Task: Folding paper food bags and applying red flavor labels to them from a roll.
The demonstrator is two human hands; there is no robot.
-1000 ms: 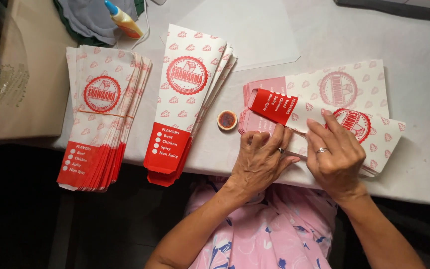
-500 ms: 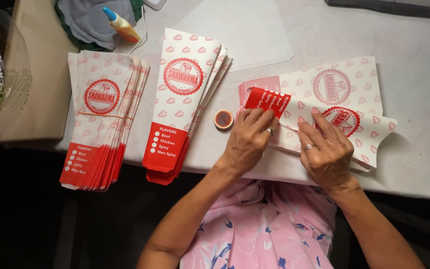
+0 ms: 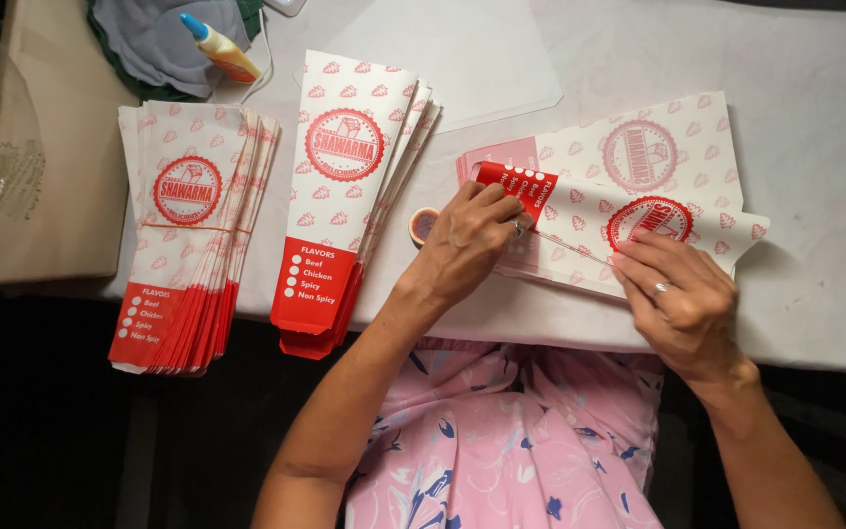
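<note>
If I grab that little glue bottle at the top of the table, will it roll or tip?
The glue bottle lies on its side on a grey cloth, so tipping seems unlikely. Its rounded body could roll if nudged, though the soft cloth probably damps that. It looks like small plastic, likely light, and slightly squeezable under the fingers.

Three lots of flat white paper sleeves with red round emblems and red ends lie on the table: a banded stack (image 3: 188, 245) at left, a fanned stack (image 3: 345, 196) mid-table, and loose sheets (image 3: 638, 186) at right under both hands
</note>
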